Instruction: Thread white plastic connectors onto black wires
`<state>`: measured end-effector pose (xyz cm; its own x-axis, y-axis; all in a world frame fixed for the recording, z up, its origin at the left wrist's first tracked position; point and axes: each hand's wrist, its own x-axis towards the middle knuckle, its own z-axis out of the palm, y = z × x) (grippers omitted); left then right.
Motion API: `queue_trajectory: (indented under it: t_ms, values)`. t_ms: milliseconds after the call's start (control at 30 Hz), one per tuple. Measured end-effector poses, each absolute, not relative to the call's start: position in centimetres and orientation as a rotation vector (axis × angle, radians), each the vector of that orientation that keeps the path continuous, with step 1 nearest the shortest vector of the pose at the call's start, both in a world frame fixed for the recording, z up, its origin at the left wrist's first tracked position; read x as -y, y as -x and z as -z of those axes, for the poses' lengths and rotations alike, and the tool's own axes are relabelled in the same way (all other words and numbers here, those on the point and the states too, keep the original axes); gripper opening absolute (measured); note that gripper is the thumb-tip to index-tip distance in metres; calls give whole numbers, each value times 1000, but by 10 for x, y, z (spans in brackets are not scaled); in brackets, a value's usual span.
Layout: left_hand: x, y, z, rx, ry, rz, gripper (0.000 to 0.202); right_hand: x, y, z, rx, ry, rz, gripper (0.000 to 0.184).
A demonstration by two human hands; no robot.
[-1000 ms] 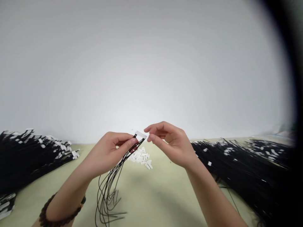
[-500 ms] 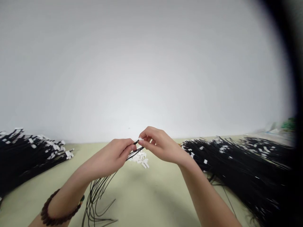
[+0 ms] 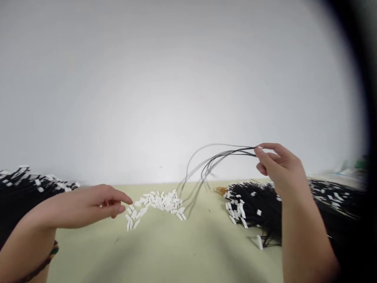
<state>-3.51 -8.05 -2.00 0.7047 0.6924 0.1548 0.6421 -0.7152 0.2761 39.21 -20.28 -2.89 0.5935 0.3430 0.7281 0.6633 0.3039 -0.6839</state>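
Note:
Raised at the right, my right hand [image 3: 278, 167] pinches the ends of several thin black wires [image 3: 226, 153] between thumb and fingertips. A small bit of white shows at the pinch. The wires arc leftward through the air and blur at their loose ends. My left hand [image 3: 94, 206] is over the left side of the table, empty, with index finger and thumb apart. Its fingertips are just left of a scattered pile of small white connectors [image 3: 166, 201] on the table.
A big heap of black wires with white ends [image 3: 17, 196] lies at the left. Another wire heap [image 3: 256, 204] fills the right of the pale green table [image 3: 176, 255]. Beside it is an orange-brown coil [image 3: 220, 190]. A white wall [image 3: 176, 98] stands behind.
My hands were together at the middle, both on the black wires. My right hand has carried the wires up and right; my left hand has let go and moved left.

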Motion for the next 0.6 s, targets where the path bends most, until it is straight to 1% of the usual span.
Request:
queue_trajectory:
  t_ms: [100,167,267,367,433,533,600]
  values:
    - [83,32,19,-1063,-2643,-205,41,208,-378,21,1000,1193,191,32]
    - [81,29,19,-1063,-2620,-191,42,205,-361,16,1012,1111,127,30]
    - [77,27,20,-1023,-2611,-217,43,199,-334,11,1054,1024,58,26]
    - [77,20,20,-934,-2619,-348,44,197,-310,9,1126,876,-28,20]
    - [80,8,19,-867,-2580,-516,44,196,-294,9,1178,778,-186,17]
    - [90,-20,19,-757,-2376,-770,39,190,-271,12,1241,689,-534,16]
    - [99,-40,19,-619,-2199,-775,40,181,-256,16,1277,665,-749,18]
